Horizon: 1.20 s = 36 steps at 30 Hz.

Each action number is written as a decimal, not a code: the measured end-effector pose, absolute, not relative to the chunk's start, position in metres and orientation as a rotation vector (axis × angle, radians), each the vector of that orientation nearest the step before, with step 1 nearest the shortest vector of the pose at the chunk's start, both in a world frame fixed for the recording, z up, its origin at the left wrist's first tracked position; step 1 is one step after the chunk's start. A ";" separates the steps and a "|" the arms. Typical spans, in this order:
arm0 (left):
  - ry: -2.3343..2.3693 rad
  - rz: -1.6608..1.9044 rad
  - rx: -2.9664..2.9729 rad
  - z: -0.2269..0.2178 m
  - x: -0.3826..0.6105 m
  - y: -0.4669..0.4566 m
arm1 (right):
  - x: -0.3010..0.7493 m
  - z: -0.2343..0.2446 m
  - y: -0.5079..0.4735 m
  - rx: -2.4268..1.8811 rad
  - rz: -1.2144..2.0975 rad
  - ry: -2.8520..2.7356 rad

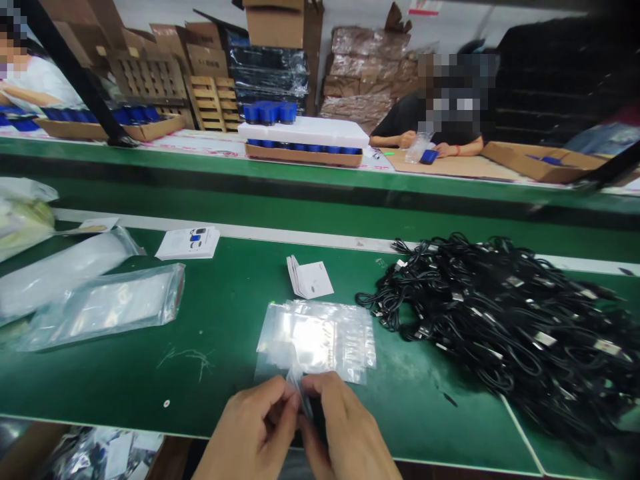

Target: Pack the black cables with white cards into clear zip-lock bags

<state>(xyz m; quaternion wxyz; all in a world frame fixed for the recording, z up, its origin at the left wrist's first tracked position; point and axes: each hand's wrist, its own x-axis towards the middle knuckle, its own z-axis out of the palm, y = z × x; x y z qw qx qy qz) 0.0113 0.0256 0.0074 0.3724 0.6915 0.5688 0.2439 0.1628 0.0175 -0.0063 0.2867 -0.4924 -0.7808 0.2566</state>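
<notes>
Near the table's front edge, my left hand (255, 423) pinches the edge of a small clear plastic bag (295, 375). Curled around the other side of that bag is my right hand (347, 427), its thumb and fingers close to the left fingertips. Something dark shows inside the right hand's grip, but I cannot tell whether it is an object or shadow. Just beyond the hands lies a spread stack of flat clear bags (345, 340). Behind the stack, a folded white leaflet (316, 280) stands partly open. A large heap of black USB cables (480, 327) covers the right side.
A pile of printed leaflets (187, 243) and larger plastic packs (120, 300) lie at left. Below the edge, a box holds filled bags (107, 453). Across the raised green ledge (200, 163), a co-worker (430, 120) sits beside trays of blue items (270, 113).
</notes>
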 end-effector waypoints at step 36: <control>1.645 0.896 1.821 -0.007 -0.004 0.026 | 0.156 0.036 0.203 -1.672 1.479 -1.608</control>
